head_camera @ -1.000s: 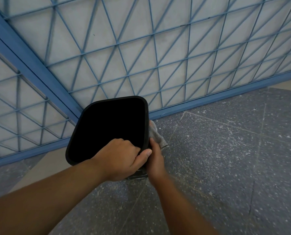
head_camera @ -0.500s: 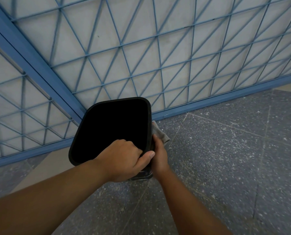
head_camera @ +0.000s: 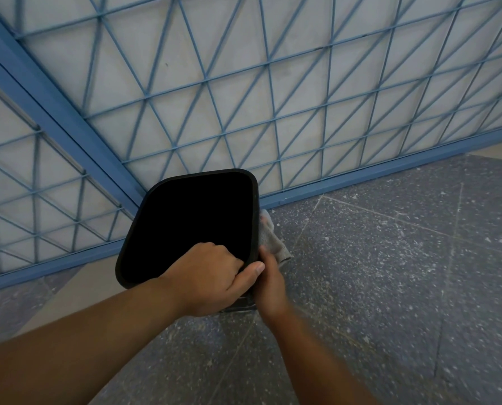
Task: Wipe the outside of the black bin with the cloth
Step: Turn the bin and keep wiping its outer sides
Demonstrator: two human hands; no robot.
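— From the head camera, what do you count down there?

— One black plastic bin with rounded corners (head_camera: 185, 223), one grey cloth (head_camera: 270, 238), and two bare hands. That's all that is being handled.

— Where does the bin stand?

— On the dark speckled stone floor (head_camera: 390, 273), close to the corner where two blue metal lattice fence panels (head_camera: 273, 97) meet along a thick blue frame bar (head_camera: 54, 103). Its open mouth faces up at the camera, and the inside is only blackness.

— And the left hand?

— The left hand (head_camera: 212, 276) grips the near right corner of the bin's rim. Its fingers curl over the edge into the opening and the thumb lies along the outside of that corner.

— The right one?

— The right hand (head_camera: 268, 283) is down against the bin's right outer wall, just under the left thumb. It holds the cloth there. The fingers are hidden behind the bin and the cloth, so I cannot tell how tightly they close, but the cloth comes up out of that hand and lies against the bin's side.

— Does the cloth touch the floor?

— I can't tell; a bunched part of it sticks out to the right, beside the bin wall.
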